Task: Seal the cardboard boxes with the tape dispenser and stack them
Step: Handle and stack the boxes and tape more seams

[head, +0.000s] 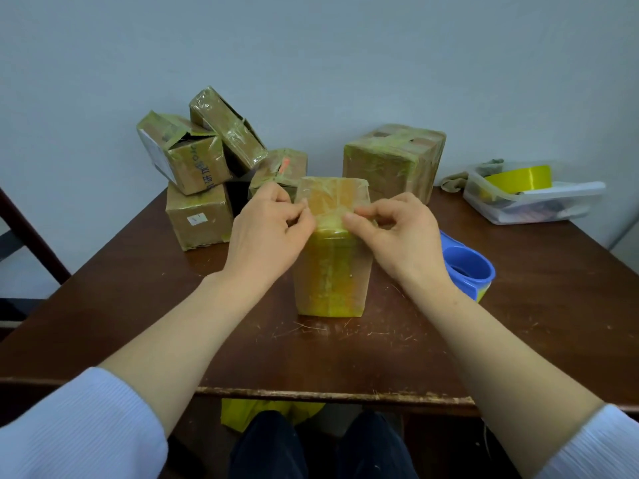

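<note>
A tall cardboard box wrapped in yellowish tape stands upright on the dark wooden table, right in front of me. My left hand and my right hand sit at its top near edge, one on each side. Thumb and fingertips of each hand pinch the clear tape lying across the box top. A blue tape dispenser with a yellow roll lies on the table just right of the box, partly behind my right wrist.
A loose pile of taped cardboard boxes sits at the back left, and a larger taped box at the back right. A clear plastic tub holding a yellow tape roll is at the far right. The wall stands close behind.
</note>
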{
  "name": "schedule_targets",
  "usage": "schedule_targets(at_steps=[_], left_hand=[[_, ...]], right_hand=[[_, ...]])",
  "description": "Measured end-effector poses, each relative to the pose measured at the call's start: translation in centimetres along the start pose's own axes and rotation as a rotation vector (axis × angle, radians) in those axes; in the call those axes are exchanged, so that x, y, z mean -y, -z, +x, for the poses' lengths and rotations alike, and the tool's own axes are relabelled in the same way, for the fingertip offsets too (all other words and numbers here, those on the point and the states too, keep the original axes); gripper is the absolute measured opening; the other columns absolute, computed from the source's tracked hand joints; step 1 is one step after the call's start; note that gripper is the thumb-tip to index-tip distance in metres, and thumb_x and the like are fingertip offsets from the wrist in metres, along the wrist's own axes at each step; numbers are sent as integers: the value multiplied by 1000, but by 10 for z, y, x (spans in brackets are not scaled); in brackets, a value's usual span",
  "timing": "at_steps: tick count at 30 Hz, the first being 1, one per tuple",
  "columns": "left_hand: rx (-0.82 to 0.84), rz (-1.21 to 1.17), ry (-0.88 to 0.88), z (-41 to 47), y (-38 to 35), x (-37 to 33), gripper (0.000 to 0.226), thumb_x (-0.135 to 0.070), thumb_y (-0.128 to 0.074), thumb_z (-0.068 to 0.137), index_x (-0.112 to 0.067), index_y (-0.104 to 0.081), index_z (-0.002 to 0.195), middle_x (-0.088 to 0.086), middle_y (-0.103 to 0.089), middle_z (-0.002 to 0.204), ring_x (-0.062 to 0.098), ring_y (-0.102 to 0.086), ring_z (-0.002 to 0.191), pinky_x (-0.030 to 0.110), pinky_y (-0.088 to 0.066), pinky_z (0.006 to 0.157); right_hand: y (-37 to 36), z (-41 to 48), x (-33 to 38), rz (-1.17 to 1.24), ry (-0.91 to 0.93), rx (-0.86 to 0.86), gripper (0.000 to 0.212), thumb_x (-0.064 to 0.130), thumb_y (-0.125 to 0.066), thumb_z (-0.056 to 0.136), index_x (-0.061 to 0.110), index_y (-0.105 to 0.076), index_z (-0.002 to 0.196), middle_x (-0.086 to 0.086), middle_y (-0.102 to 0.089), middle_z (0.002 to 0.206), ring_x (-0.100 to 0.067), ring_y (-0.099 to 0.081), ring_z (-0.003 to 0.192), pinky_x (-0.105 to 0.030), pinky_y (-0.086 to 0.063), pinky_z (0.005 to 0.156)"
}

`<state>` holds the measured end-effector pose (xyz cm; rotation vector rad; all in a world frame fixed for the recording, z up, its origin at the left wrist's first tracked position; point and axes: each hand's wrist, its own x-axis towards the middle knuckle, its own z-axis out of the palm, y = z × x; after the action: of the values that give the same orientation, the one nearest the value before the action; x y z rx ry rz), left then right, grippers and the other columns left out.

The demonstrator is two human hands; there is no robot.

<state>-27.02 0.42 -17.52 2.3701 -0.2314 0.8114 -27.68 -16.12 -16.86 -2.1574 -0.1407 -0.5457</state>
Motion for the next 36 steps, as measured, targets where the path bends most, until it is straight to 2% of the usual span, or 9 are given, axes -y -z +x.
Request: schedule_targets(at_steps=[8,13,17,21,25,27,29,32,36], left_hand=[[-1,-313,-15,-22,2,8,43,-38,-62,84,-17,-64,121,-4,-49,117,0,-47,106,2,-41,80],[-20,-247,-150,-6,14,7,44,-49,-66,80,-13,-73,105,-5,-64,99,3,-58,92,17,-48,80],[-60,-265,-161,8,25,-1,41,-55,-56,81,-26,-72,104,-11,-65,93,8,-62,90,36,-52,82],[19,-253,-161,10,17,4,42,-63,-51,82,-31,-75,94,0,-71,81,18,-66,80,44,-54,70],[28,-205,-115,18,15,9,72,-68,-44,83,-1,-69,76,19,-62,68,31,-60,65,45,-51,58],[13,-152,-92,16,18,7,64,-63,-46,85,-4,-70,74,16,-62,66,28,-60,64,45,-50,60],[0,-117,-24,14,22,6,55,-55,-52,89,-5,-71,75,17,-61,62,30,-59,63,46,-49,61],[-2,-6,163,13,32,13,54,-52,-54,90,-2,-71,76,15,-50,50,31,-51,54,36,-41,55],[85,222,319,13,42,30,52,-53,-48,92,-9,-71,76,10,-63,64,29,-60,70,37,-50,66]], right_hand=[[11,-11,-14,252,15,149,29,27,-74,79,29,-69,108,6,-65,108,-5,-59,100,-14,-46,87],[9,3,-3,192,60,72,21,27,-74,80,27,-73,101,6,-69,95,-12,-63,89,-36,-51,88],[18,28,16,167,63,145,17,38,-64,86,23,-71,91,9,-53,68,-7,-49,65,-30,-44,66],[8,30,16,96,72,134,25,43,-67,82,20,-69,91,12,-49,64,-4,-44,62,-28,-42,67],[0,37,20,53,88,103,23,41,-64,86,19,-70,92,15,-50,63,-2,-46,63,-27,-39,66],[2,37,24,66,71,171,27,38,-62,88,20,-66,108,17,-57,79,-2,-52,76,-25,-40,74],[7,30,24,30,27,345,68,45,-68,80,22,-43,138,7,-56,125,-12,-51,114,-28,-40,94],[10,7,19,-392,-59,684,136,67,-77,51,32,11,149,-6,-11,156,-26,-16,143,-48,-27,112],[3,-1,7,-635,59,764,115,52,-76,66,40,4,149,-7,-13,152,-28,-15,139,-48,-35,106]])
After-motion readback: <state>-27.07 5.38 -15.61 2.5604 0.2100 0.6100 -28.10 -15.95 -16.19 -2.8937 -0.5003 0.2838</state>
